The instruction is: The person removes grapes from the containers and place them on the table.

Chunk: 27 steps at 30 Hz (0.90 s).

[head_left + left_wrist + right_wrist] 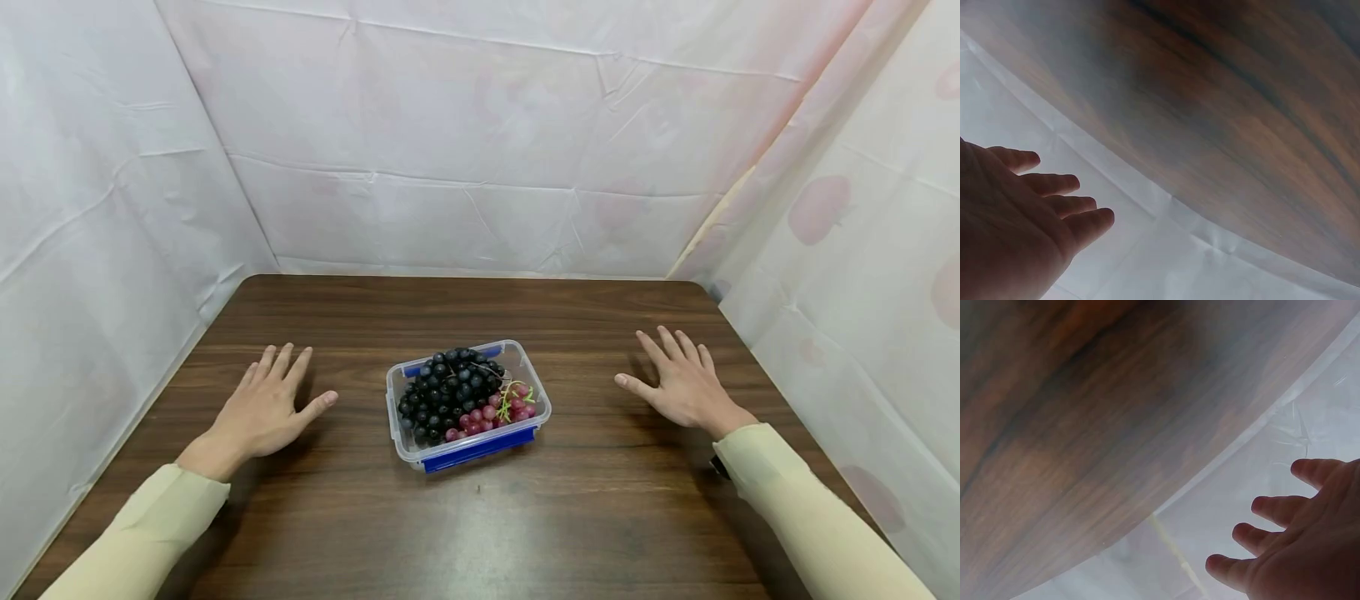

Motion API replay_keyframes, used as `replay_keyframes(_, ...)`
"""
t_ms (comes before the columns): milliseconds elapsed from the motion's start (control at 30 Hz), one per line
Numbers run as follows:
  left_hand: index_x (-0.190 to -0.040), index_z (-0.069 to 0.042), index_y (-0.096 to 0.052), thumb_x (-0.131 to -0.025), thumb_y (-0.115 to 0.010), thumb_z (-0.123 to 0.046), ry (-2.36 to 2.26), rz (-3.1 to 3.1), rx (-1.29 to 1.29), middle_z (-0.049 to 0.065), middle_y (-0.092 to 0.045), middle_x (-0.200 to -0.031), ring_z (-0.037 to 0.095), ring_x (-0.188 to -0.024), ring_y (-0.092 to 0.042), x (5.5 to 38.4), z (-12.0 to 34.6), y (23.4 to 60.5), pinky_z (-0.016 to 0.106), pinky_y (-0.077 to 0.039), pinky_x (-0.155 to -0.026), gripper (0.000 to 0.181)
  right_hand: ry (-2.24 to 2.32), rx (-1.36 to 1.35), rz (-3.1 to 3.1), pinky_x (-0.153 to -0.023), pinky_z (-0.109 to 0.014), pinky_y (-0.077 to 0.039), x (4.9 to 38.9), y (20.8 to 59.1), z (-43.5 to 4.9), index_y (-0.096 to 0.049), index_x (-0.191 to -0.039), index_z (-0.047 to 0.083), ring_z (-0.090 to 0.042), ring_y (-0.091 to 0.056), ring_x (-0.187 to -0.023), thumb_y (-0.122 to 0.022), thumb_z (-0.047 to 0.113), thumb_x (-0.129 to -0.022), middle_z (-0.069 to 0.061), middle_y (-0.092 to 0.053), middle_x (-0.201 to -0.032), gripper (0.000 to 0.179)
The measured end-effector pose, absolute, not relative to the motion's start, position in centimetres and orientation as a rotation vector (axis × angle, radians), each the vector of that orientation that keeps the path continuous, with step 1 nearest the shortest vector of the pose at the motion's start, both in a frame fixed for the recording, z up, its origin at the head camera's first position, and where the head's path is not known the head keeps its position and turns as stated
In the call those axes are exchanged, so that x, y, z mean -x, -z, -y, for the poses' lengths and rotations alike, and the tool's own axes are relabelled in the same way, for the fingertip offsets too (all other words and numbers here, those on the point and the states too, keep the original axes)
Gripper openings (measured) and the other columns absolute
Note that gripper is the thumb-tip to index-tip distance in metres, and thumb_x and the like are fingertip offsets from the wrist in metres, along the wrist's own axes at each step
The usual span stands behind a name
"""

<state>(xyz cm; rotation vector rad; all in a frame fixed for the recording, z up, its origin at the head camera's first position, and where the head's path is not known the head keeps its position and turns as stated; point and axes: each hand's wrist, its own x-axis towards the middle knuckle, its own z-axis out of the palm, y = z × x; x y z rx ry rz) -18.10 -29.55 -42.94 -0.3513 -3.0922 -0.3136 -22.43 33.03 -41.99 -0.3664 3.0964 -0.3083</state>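
Observation:
A clear plastic food container (pixel 405 450) with blue side latches sits without a lid near the middle of the table. Dark grapes (pixel 442 387) fill most of it, and a smaller bunch of red grapes (pixel 487 414) with green stems lies at its front right. To the left of the container, my left hand (pixel 262 408) is held palm down over the table, fingers spread, holding nothing. My right hand (pixel 682 387) is spread likewise on the right side, well apart from the container. Both wrist views show straight fingers with nothing in them.
The dark wood table (pixel 480 525) has rounded far corners. White sheeting (pixel 480 150) hangs behind its far edge, with more along the left side (pixel 97 208) and a patterned sheet (pixel 847 275) along the right.

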Motion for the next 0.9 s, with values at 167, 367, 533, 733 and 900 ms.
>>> replay_keyframes(167, -0.163, 0.000, -0.017, -0.101, -0.040, -0.069, 0.320, 3.083, 0.371, 0.036, -0.013, -0.164, 0.055, -0.151, -0.005, 18.0, 29.1, 42.9, 0.070, -0.011, -0.117, 0.096, 0.309, 0.377, -3.100, -0.114, -0.075, 0.003, 22.5, 42.0, -32.9, -0.014, -0.167, 0.016, -0.053, -0.001, -0.152, -0.044, 0.075, -0.096, -0.027, -0.005, -0.169, 0.097)
replay_keyframes(367, -0.163, 0.001, -0.019, -0.101, -0.040, -0.069, 0.330, 3.072, 0.381, 0.036, -0.014, -0.163, 0.055, -0.151, -0.006, 17.8, 28.8, 42.9, 0.070, -0.013, -0.117, 0.095, 0.313, 0.389, -3.104, -0.113, -0.075, 0.001, 22.3, 42.2, -32.7, -0.015, -0.167, 0.016, -0.054, -0.004, -0.151, -0.045, 0.075, -0.096, -0.026, -0.005, -0.169, 0.097)
replay_keyframes(533, -0.163, 0.001, -0.019, -0.101, -0.041, -0.068, 0.351, 3.070, 0.387, 0.036, -0.014, -0.163, 0.055, -0.151, -0.007, 17.7, 28.6, 42.8, 0.069, -0.012, -0.117, 0.095, 0.321, 0.397, -3.106, -0.114, -0.075, 0.001, 22.3, 42.2, -32.6, -0.017, -0.166, 0.014, -0.053, -0.004, -0.151, -0.045, 0.074, -0.096, -0.026, -0.006, -0.169, 0.097)
replay_keyframes(733, -0.163, 0.000, -0.017, -0.101, -0.041, -0.068, 0.356, 3.072, 0.393, 0.036, -0.014, -0.164, 0.056, -0.150, -0.010, 17.6, 28.4, 42.9, 0.069, -0.013, -0.117, 0.095, 0.337, 0.404, -3.101, -0.113, -0.075, 0.001, 22.1, 42.1, -32.3, -0.017, -0.166, 0.014, -0.054, -0.005, -0.151, -0.045, 0.074, -0.096, -0.027, -0.007, -0.168, 0.097)
replay_keyframes(900, -0.163, 0.000, -0.017, -0.102, -0.042, -0.067, 0.384, 3.069, 0.400, 0.035, -0.015, -0.164, 0.057, -0.149, -0.012, 17.5, 28.3, 42.9, 0.069, -0.014, -0.117, 0.095, 0.332, 0.415, -3.107, -0.114, -0.075, -0.001, 22.0, 42.0, -32.2, -0.017, -0.166, 0.014, -0.053, -0.007, -0.151, -0.046, 0.074, -0.096, -0.026, -0.008, -0.169, 0.097)
